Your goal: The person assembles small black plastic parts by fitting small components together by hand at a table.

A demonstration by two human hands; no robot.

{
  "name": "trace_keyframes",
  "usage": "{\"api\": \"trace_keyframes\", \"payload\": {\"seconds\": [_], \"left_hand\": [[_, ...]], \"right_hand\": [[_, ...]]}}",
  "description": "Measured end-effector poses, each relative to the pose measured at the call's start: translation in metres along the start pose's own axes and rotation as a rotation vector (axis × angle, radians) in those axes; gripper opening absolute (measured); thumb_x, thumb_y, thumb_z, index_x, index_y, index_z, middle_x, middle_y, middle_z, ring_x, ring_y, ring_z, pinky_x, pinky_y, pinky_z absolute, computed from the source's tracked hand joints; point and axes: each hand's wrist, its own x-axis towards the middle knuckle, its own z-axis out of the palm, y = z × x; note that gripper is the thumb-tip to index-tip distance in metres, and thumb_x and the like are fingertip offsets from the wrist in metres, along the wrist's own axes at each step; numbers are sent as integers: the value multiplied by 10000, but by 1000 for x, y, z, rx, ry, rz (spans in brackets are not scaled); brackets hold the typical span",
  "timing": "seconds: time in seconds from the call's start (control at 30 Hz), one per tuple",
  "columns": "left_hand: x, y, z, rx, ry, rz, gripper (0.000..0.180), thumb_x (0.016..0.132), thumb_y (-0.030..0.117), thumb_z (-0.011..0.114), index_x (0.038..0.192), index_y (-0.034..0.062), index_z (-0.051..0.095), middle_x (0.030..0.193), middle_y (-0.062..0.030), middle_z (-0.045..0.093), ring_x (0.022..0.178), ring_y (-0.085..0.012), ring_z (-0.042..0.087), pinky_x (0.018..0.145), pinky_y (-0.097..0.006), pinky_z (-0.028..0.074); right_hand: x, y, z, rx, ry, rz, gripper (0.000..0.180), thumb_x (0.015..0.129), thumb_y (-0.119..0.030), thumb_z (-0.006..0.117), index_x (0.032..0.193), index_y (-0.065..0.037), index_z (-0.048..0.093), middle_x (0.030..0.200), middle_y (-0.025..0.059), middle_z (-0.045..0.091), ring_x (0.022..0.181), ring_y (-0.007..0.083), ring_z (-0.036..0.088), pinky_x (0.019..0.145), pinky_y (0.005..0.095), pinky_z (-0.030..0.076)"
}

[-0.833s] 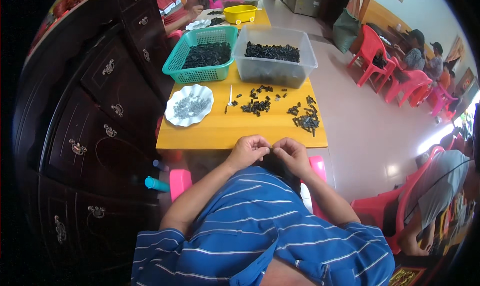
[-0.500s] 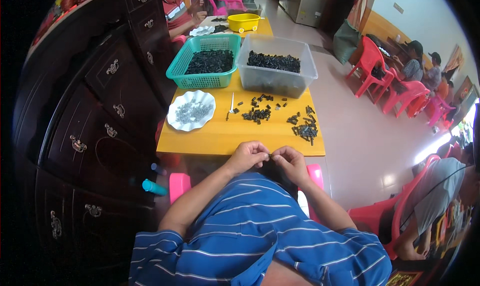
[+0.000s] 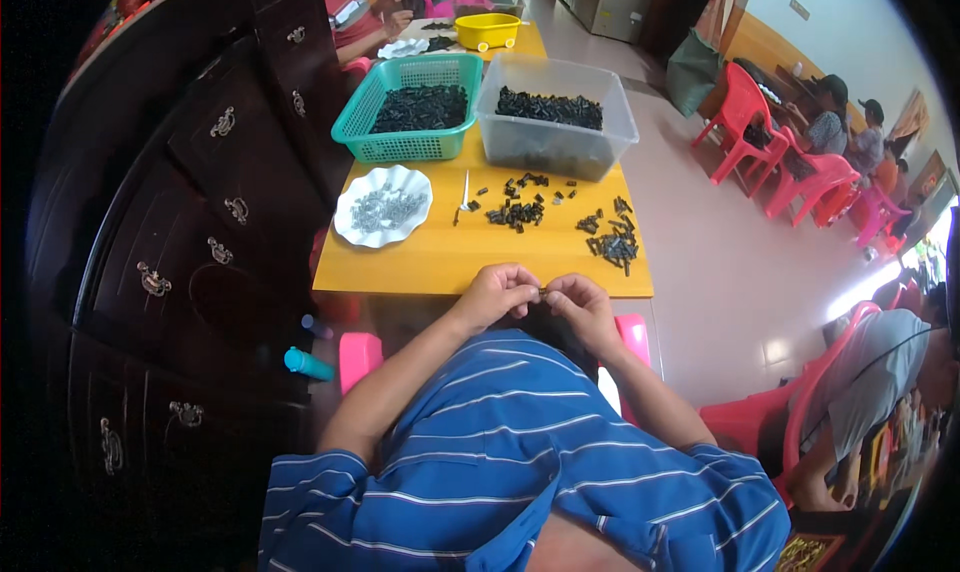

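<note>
Both hands meet just off the near edge of the yellow table [image 3: 400, 269]. Between their fingertips is a small dark part [image 3: 543, 293], too small to name. My left hand [image 3: 500, 294] pinches it from the left, my right hand [image 3: 584, 310] from the right. Beyond them on the tabletop lie loose small black parts [image 3: 516, 214] in a cluster, with a pile of black pieces [image 3: 614, 244] at the right. A white wavy-rimmed plate [image 3: 352, 218] holds many small clear-grey pieces. Right of it lies a thin white stick-like tool [image 3: 466, 189].
A green plastic basket [image 3: 352, 132] and a clear plastic bin [image 3: 622, 122], both with black parts, stand at the table's far end. Dark wooden cabinets [image 3: 200, 232] line the left. Red chairs [image 3: 740, 122] with seated people are at right. A turquoise bottle [image 3: 308, 364] is low at left.
The view has tilted slightly, so the table sits a little higher. Both hands keep hold of the small dark part, with fingers shifted a little. The person across the table has moved an arm.
</note>
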Motion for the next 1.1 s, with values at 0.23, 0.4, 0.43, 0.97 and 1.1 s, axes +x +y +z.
{"api": "trace_keyframes", "payload": {"seconds": [0.23, 0.4, 0.43, 0.97, 1.1], "left_hand": [[0, 1, 1, -36, 4, 3, 86, 946, 74, 634, 1008, 21, 661, 842, -41, 688, 645, -64, 591, 600, -209, 516], [0, -4, 4, 11, 8, -12, 93, 938, 73, 645, 1013, 19, 662, 843, -38, 690, 657, -57, 597, 606, -207, 521], [-1, -4, 5, 31, 19, -15, 95, 934, 71, 651, 1012, 18, 663, 839, -36, 689, 658, -56, 600, 605, -205, 521], [-4, -4, 4, 35, -11, -15, 108, 938, 82, 658, 1025, 22, 679, 829, -19, 689, 661, -62, 607, 619, -204, 520], [-3, 0, 5, 21, -18, -9, 114, 939, 91, 665, 1030, 23, 677, 822, -13, 683, 667, -57, 605, 620, -199, 518]], "right_hand": [[2, 0, -3, 62, 8, 6, 78, 949, -59, 654, 1013, -15, 657, 906, 7, 677, 812, 75, 617, 741, 229, 503], [0, 1, -1, -36, 37, -24, 69, 940, -40, 658, 1003, -13, 665, 880, 4, 682, 797, 59, 622, 723, 210, 496], [0, 0, 0, -37, 34, -28, 69, 940, -40, 658, 1003, -13, 665, 880, 4, 682, 797, 59, 622, 723, 210, 496], [-8, -16, 5, -478, 39, -230, 108, 876, -63, 746, 960, -11, 701, 805, 55, 727, 733, 90, 676, 663, 241, 532], [-6, -4, 2, -337, 65, -154, 96, 891, -66, 736, 954, -8, 694, 790, 39, 716, 721, 73, 659, 655, 228, 523]]}}
